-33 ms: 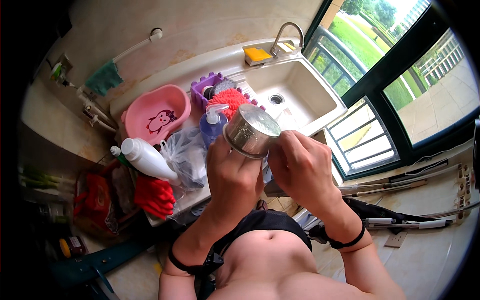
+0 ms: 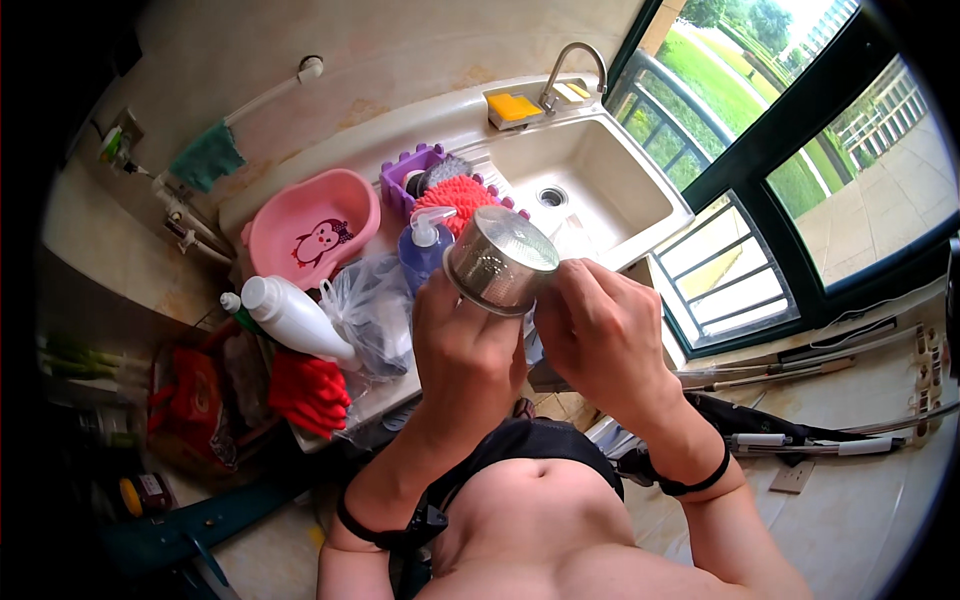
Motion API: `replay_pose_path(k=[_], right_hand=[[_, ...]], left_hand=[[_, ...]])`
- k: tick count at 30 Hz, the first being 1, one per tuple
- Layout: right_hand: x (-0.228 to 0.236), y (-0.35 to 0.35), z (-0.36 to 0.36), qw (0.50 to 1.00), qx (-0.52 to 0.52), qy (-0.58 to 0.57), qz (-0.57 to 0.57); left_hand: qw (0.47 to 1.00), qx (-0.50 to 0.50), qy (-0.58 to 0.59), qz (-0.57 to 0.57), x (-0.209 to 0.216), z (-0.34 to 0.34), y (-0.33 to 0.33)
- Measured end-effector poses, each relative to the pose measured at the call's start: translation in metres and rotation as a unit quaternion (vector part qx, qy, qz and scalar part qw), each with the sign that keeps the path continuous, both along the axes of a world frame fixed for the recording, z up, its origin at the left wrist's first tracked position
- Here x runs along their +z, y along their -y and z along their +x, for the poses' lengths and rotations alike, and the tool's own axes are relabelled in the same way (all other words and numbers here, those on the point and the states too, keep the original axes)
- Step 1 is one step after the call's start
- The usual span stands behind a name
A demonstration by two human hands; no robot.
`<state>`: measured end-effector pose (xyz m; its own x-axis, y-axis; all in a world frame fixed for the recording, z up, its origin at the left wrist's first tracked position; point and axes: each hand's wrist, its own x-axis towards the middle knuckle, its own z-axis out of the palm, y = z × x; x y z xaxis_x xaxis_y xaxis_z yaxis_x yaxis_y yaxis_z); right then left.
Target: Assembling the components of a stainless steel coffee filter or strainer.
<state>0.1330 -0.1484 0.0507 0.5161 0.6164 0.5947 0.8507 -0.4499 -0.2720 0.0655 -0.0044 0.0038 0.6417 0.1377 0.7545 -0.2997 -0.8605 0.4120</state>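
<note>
A silvery metal sink strainer basket [image 2: 502,262], perforated with small holes, is held up in front of me, tilted with its round base up and to the right. My left hand [image 2: 468,345] grips it from below, the fingers closed at its wide rim. At its right side my right hand [image 2: 605,320] is closed in a pinch, the fingertips up against the basket's edge. Whatever those fingertips may hold is hidden behind the knuckles. Just behind the basket stand a blue pump bottle [image 2: 422,250] and a red chenille cleaning cloth [image 2: 455,203].
Beyond lies a white sink [image 2: 590,175] with a curved tap [image 2: 575,50] and yellow sponge [image 2: 514,107]. Leftward are a purple basket [image 2: 396,182], a pink basin [image 2: 348,195], a white bottle [image 2: 295,315], a plastic bag [image 2: 375,315] and a red cloth [image 2: 308,392]. Windows [image 2: 725,150] stand right.
The strainer basket has shifted very slightly up and to the left, with both hands still at it. Nothing else has visibly moved.
</note>
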Motion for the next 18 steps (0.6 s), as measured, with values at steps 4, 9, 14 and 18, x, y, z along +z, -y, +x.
replay_pose_path(k=[4, 9, 14, 18], right_hand=[[-0.005, -0.003, 0.000, 0.999, 0.007, -0.042, 0.025], [-0.009, -0.006, -0.001, 0.993, 0.001, -0.103, 0.052], [-0.010, -0.008, 0.001, 0.984, -0.010, -0.165, 0.071], [-0.008, -0.010, 0.001, 0.950, -0.031, -0.296, 0.096]], left_hand=[[1.000, 0.000, 0.021, 0.007, -0.006, 0.002, 0.001], [1.000, 0.020, 0.007, 0.022, -0.011, 0.000, 0.003], [0.999, 0.025, -0.012, 0.026, -0.012, -0.001, 0.002], [0.999, 0.023, -0.017, 0.033, -0.012, 0.001, 0.000]])
